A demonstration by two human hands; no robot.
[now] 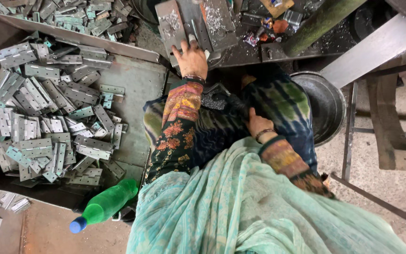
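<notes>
1. At the far left a flat metal tray [137, 89] holds a heap of grey metal hinges [48, 117], folded and unfolded, lying every way; a few loose ones rest on the floor below its lower left corner.
2. More hinges fill a second pile [71, 16] along the top left edge, behind the tray's raised rim.
3. Just below the tray a green plastic bottle [106, 203] with a blue cap lies on its side, cap pointing down-left.
4. The person's left hand [191, 59] reaches up to the machine bed, fingers spread apart and pressed flat on a grey metal plate [170, 26] strewn with bright metal chips; it grips nothing. A bangle sits at the wrist, above a patterned sleeve.
5. The right hand [258, 123] rests low on the lap against dark tie-dyed cloth, fingers curled inward; whether it holds anything cannot be told.
6. A pale green shawl [240, 211] covers the lower middle.
7. To the right stands a round dark metal basin [323, 106], beside a slanted steel bar [377, 49].
</notes>
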